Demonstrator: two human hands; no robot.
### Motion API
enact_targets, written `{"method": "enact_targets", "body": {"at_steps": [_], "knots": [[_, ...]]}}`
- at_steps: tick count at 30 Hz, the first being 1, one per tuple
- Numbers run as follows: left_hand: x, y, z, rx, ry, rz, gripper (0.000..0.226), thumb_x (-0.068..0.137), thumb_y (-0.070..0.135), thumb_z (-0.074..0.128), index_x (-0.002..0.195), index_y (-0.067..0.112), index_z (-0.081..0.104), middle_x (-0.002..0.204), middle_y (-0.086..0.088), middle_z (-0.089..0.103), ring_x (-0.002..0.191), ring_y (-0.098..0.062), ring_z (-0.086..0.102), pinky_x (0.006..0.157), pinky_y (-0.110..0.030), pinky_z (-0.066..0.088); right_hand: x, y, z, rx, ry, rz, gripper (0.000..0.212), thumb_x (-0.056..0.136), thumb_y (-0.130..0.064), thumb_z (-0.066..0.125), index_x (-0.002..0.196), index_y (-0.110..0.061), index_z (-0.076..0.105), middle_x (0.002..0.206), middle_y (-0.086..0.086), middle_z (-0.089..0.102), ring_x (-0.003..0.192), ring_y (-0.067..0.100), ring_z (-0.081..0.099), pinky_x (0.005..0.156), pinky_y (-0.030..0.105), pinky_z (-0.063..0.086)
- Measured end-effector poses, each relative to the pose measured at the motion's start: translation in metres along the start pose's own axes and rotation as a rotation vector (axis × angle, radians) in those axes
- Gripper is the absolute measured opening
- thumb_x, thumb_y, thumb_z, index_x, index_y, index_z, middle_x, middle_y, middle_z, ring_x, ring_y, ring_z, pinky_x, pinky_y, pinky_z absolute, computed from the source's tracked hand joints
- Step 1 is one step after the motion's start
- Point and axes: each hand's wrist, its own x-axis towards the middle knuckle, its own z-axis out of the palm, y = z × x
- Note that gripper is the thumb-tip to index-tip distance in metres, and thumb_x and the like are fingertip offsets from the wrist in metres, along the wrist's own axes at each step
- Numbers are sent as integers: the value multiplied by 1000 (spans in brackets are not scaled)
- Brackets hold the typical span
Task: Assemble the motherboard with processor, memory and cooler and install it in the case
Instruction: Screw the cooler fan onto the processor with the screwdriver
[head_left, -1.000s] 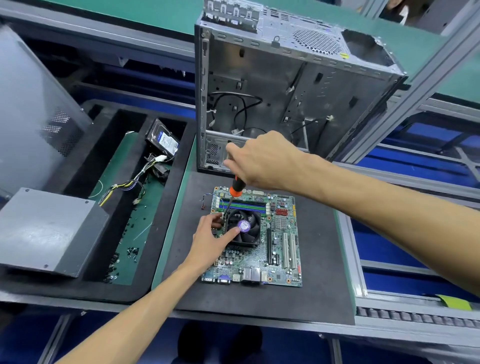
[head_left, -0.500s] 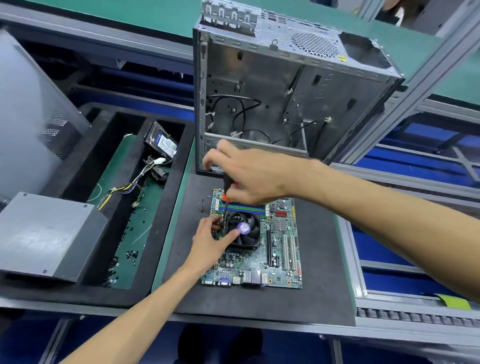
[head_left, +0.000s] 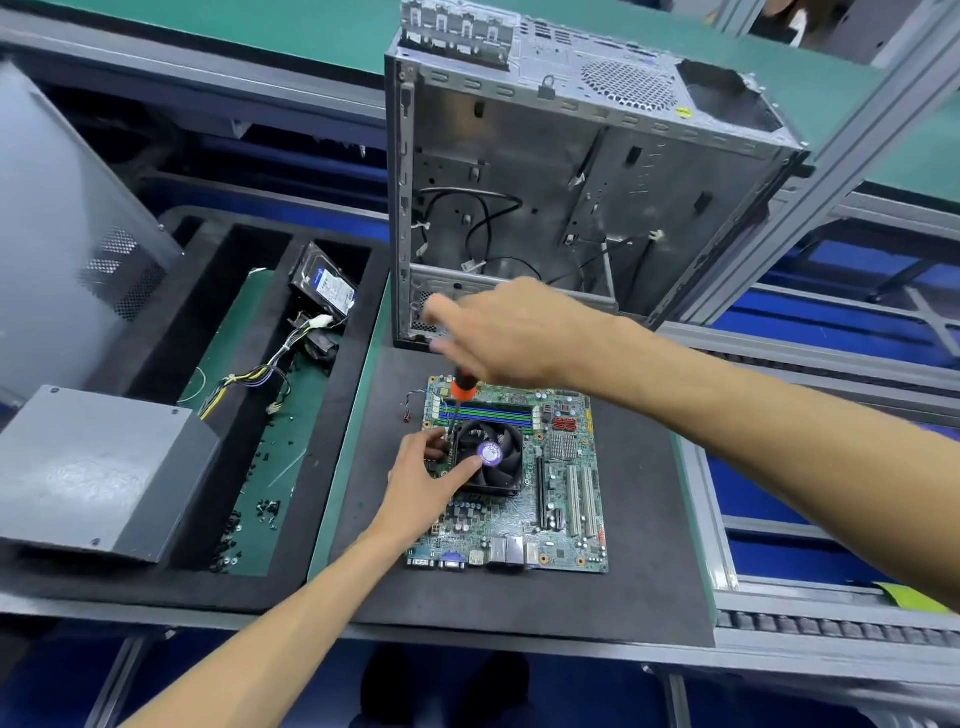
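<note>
Presently, motherboard (head_left: 519, 493) flat on black mat (head_left: 623, 597) before open case (head_left: 571, 182), left hand (head_left: 423, 480) fingers resting on cooler (head_left: 491, 457), right hand (head_left: 509, 332) gripping orange-handled screwdriver (head_left: 460, 397), tip at cooler's corner.

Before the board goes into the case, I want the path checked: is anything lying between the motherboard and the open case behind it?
Nothing visible lies on the black mat between the motherboard and the case. The board itself is occupied, though: the right hand holds a screwdriver at the cooler, and the left hand rests on it. Loose black cables hang inside the case.
</note>
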Motion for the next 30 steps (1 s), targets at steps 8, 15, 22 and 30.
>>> {"method": "enact_targets", "body": {"at_steps": [8,15,22,30], "knots": [[0,-3,1,12,9,15,67,82,50,75,137,24,47,120,7,52,114,-6,53,110,-45,37,-8,-6,-5,277,-37,-51,49,92,-27,53,138,-14,41,118,12,46,58,25,49,58,38,38],[2,-4,1,4,-8,7,70,82,51,75,138,22,46,118,8,50,115,-8,52,108,-44,40,-4,-3,4,-192,-37,326,33,109,-40,36,124,-19,56,86,5,51,87,31,68,57,33,34],[4,-6,1,22,-8,5,68,82,51,75,137,24,46,118,9,50,114,-6,52,111,-46,36,-1,-14,-11,370,-101,-80,39,94,-24,51,131,-15,44,118,12,43,55,21,45,60,38,34],[4,-8,0,4,-20,-2,72,80,51,77,138,22,46,116,9,50,113,-9,53,107,-42,42,2,-7,-9,-192,-149,251,24,109,-27,36,103,-18,57,79,-1,50,71,28,48,52,33,28]]}}
